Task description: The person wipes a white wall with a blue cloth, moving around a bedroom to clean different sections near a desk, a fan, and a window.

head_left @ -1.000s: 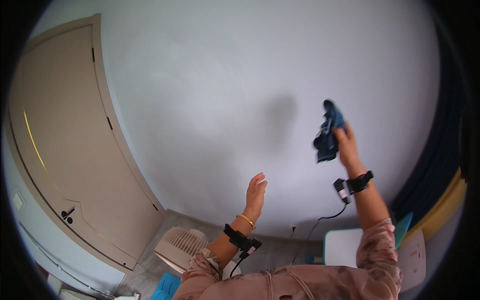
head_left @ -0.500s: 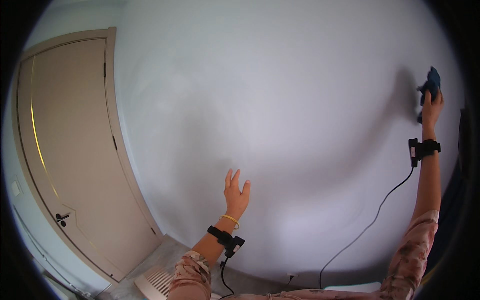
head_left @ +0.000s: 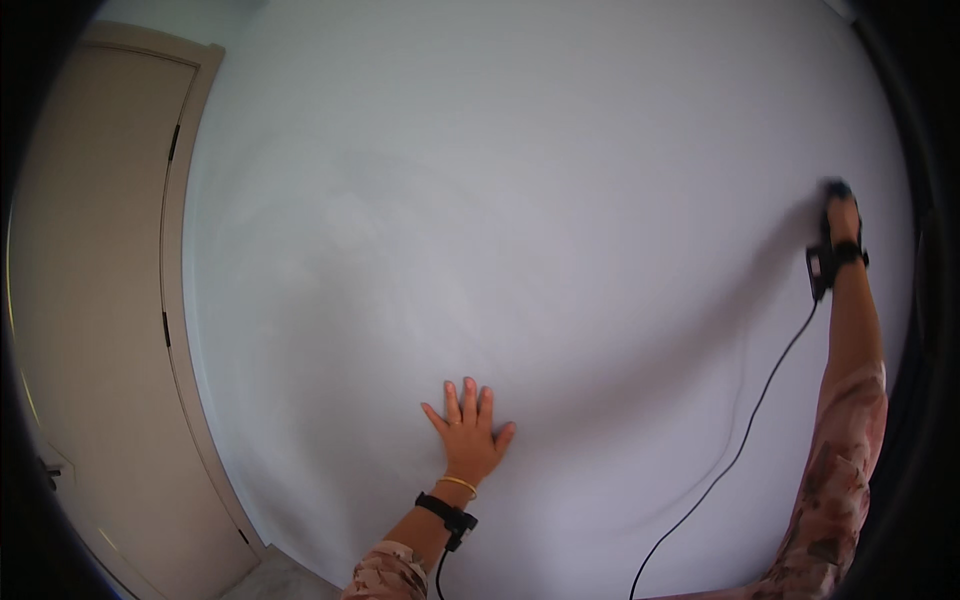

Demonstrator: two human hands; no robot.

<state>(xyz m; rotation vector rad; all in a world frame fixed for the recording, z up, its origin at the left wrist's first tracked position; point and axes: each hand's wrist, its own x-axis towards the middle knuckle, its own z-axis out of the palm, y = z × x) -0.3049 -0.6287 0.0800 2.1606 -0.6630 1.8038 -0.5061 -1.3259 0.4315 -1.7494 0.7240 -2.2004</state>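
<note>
In front of me rises a pale, plain wall [head_left: 600,200] with faint smears left of its middle. My left hand [head_left: 472,440] lies on it at the lower centre, palm down and fingers spread, holding nothing. Far to the right, my right hand [head_left: 844,218] presses a dark blue cloth [head_left: 836,188] to the wall. Most of the cloth is covered by that hand, and motion blurs both. Each wrist wears a black strapped-on device, the left one [head_left: 452,515] and the right one [head_left: 832,265], with a thin cable running down from it.
A beige door [head_left: 95,250] with a dark handle [head_left: 52,473] stands at the left in its frame. Grey floor [head_left: 285,575] shows at the lower left. The right device's cable [head_left: 735,460] hangs across the wall. Something dark [head_left: 920,270] edges the wall at the far right.
My left hand has come down flat on the wall with its fingers spread. My right hand and the cloth now sit slightly lower in view. The view has shifted, and less of the door shows.
</note>
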